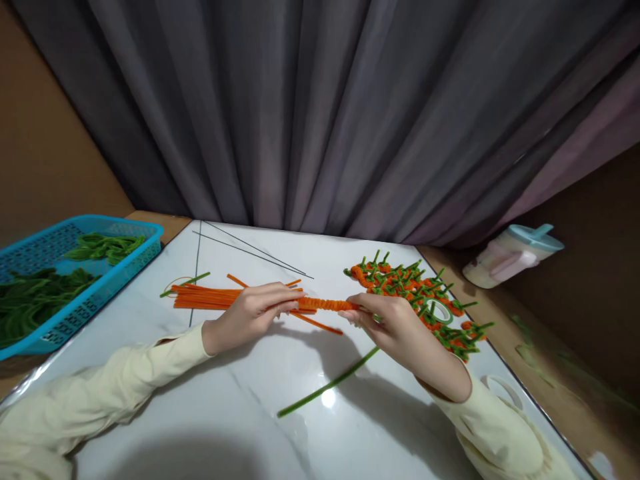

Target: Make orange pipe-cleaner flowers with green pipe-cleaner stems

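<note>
Between my hands stretches an orange pipe cleaner coil (324,305), wound in tight ridges and lying roughly level above the white table. My left hand (257,308) pinches its left end, and my right hand (387,320) has its right end between thumb and fingers. Behind my left hand lies a bundle of straight orange pipe cleaners (200,297), with a few loose ones sticking out around it. A green pipe cleaner (327,385) slants across the tabletop, its upper end reaching toward my right hand.
To the right sits a pile of orange-and-green pipe cleaner pieces (400,280) with a roll of tape (440,311) among them. A blue basket (125,257) at left holds green pipe cleaners. Thin dark wires (250,248) lie farther back; a lidded cup (510,257) stands at the right.
</note>
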Motion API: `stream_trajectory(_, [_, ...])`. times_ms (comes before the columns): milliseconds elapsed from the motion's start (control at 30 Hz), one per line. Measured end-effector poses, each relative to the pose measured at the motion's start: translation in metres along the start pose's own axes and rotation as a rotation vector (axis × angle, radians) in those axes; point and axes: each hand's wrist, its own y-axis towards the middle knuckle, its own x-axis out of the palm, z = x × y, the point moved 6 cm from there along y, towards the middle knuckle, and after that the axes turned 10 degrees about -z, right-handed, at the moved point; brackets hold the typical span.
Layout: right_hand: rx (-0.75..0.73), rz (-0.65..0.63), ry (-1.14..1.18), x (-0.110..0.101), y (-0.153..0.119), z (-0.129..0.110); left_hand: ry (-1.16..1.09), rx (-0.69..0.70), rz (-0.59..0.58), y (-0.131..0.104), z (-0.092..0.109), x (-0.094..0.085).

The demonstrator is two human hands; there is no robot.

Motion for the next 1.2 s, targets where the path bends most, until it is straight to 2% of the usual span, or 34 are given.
stream_trajectory(167, [0.024, -0.030, 0.049, 0.014, 0.004, 0.003, 0.035, 0.014, -0.100, 0.003, 0.004, -0.002])
stream_trajectory(367, [0.053, -0.083, 0.061, 0.033, 0.006, 0.004, 0.093, 0.006, -0.238, 0.000, 0.004, 0.009])
stream_trajectory(567, [0.001, -0.099, -0.011, 0.050, 0.005, 0.000, 0.095, -0.055, -0.323, -0.001, 0.007, 0.021])
stream_trajectory(667, [-0.027, -0.095, -0.097, 0.056, 0.003, -0.003, -0.005, -0.132, -0.392, 0.000, 0.003, 0.031])
stream_trajectory(867, [-0.167, -0.165, -0.334, 0.065, 0.000, -0.020, -0.416, -0.424, -0.553, 0.001, -0.010, 0.056])
stream_trajectory(967, [-0.211, -0.197, -0.312, 0.069, 0.000, -0.025, -0.511, -0.466, -0.558, 0.002, -0.012, 0.063])
stream_trajectory(1200, [-0.119, -0.321, -0.149, 0.080, 0.001, -0.016, -0.712, -0.618, -0.508, -0.006, -0.027, 0.073])
